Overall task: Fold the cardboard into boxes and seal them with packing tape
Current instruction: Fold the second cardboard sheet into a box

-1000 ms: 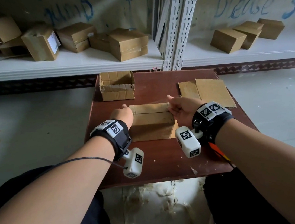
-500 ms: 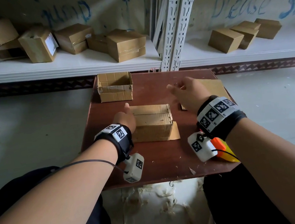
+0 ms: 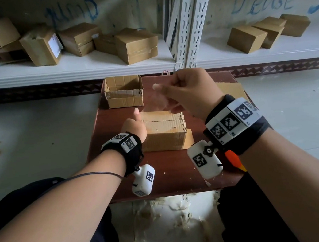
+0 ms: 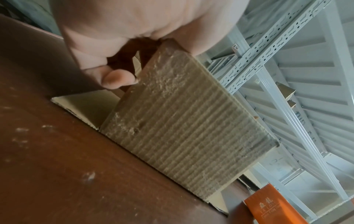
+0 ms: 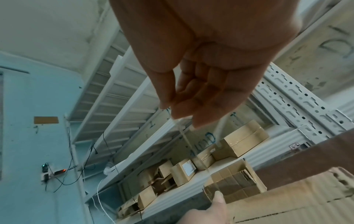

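Note:
A small folded cardboard box lies in the middle of the red-brown table, its top flaps closed along a seam. My left hand holds the box's left end, fingers curled against its side and thumb raised at the far corner. My right hand is lifted above the box's far edge and pinches a strip of clear packing tape. In the right wrist view the tape hangs from the fingertips down toward the box. An orange tape dispenser lies at the table's right.
An open-topped box stands at the table's back left. Flat cardboard sheets lie at the back right, behind my right wrist. White metal shelves behind the table carry several boxes. Paper scraps litter the floor by my knees.
My right hand left the box's right end, swung right, then rose over the box with a clear tape strip pinched in it. The left hand stayed at the left end.

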